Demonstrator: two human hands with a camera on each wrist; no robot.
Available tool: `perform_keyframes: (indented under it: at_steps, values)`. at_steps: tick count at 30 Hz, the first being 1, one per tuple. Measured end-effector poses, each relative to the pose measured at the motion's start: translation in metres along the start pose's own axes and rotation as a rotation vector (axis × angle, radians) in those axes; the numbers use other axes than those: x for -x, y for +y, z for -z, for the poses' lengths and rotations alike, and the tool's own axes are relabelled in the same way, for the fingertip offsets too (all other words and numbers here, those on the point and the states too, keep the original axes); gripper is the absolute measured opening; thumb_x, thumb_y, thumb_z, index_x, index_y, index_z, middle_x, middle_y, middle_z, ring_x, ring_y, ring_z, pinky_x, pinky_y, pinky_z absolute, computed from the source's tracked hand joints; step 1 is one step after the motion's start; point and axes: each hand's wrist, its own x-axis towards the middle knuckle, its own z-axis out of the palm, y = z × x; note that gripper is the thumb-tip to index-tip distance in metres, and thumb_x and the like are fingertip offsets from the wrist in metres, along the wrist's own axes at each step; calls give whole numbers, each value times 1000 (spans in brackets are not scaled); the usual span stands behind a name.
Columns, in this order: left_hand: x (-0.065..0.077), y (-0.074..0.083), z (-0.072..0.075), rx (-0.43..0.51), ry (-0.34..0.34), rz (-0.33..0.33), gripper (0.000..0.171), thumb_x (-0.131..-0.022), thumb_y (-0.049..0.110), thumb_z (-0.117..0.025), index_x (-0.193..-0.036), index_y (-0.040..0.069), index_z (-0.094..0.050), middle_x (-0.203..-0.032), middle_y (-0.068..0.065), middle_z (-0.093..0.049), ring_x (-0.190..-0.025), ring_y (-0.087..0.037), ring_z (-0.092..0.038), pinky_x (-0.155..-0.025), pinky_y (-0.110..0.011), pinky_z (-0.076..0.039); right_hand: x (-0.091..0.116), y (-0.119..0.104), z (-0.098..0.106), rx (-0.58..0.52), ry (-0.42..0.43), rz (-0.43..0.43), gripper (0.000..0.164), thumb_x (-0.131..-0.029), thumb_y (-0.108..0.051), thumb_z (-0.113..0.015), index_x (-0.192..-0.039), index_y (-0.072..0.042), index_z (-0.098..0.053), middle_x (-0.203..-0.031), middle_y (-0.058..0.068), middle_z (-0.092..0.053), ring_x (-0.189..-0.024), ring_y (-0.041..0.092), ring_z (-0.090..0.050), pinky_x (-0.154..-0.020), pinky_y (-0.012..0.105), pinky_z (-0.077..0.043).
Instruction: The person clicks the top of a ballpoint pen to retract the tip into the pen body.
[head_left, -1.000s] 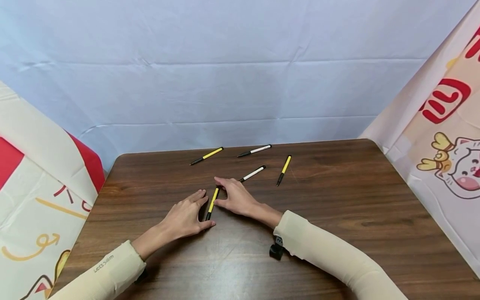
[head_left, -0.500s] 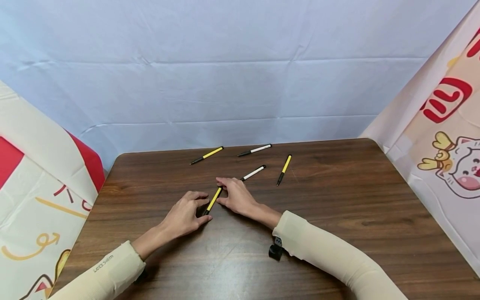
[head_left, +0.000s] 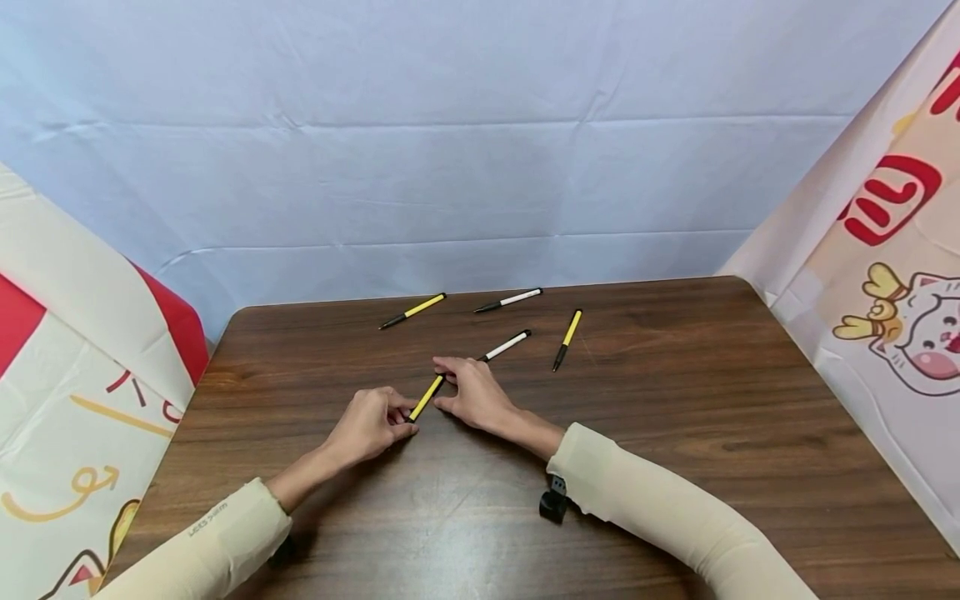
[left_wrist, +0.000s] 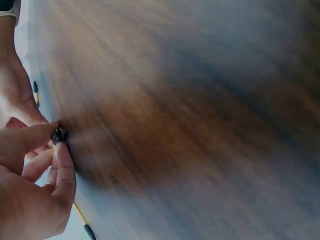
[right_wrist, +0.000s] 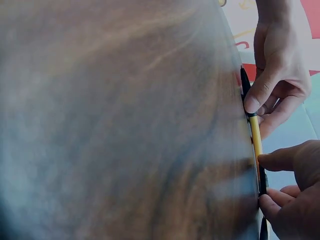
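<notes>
In the head view my left hand (head_left: 369,423) pinches the near black end of a yellow pen (head_left: 427,398) between thumb and fingers. That pen slants away to the right across the wood. My right hand (head_left: 476,396) arches over its far end, thumb beside the barrel and fingertips at the black end. A white pen (head_left: 508,344) runs out beyond the right hand, its dark tip end covered by the fingers. The left wrist view shows the black pen end (left_wrist: 58,135) between my fingertips. In the right wrist view the right thumb (right_wrist: 275,160) meets the yellow barrel (right_wrist: 256,135).
On the brown table (head_left: 675,400) lie another yellow pen (head_left: 414,311) at the back left, a white pen (head_left: 508,301) beside it, and a third yellow pen (head_left: 567,340) to the right. A pale cloth (head_left: 480,167) hangs behind the back edge.
My left fingers have closed in from beside the yellow pen to pinch its near end. The pen has turned, its near end shifting away and slightly left, more in line with the white pen.
</notes>
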Motion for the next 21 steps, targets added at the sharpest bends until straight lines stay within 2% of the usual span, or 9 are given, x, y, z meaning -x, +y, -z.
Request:
perform_keyframes:
  at_steps: [7, 13, 21]
  values:
    - [-4, 2, 2, 80, -16, 83, 22, -85, -2, -83, -107, -3, -81, -83, 0, -74, -70, -6, -67, -60, -20, -56, 2, 2, 1, -112, 10, -52, 63, -89, 2, -83, -146, 7, -57, -132, 21, -71, -123, 32, -70, -101, 29, -58]
    - [-6, 1, 4, 151, -35, 147, 17, -87, -3, -80, -104, -1, -81, -79, 2, -75, -70, -8, -68, -61, -20, -55, 4, 2, 2, -166, 53, -73, 58, -88, 7, -82, -142, 7, -61, -124, 20, -75, -116, 33, -73, -98, 31, -60]
    - [-7, -1, 7, 234, -48, 156, 14, -90, -3, -78, -104, -2, -80, -88, -5, -79, -75, -12, -72, -64, -20, -57, 2, 4, 3, -188, 160, -86, 48, -86, 9, -83, -131, 5, -70, -110, 14, -80, -104, 27, -77, -90, 26, -62]
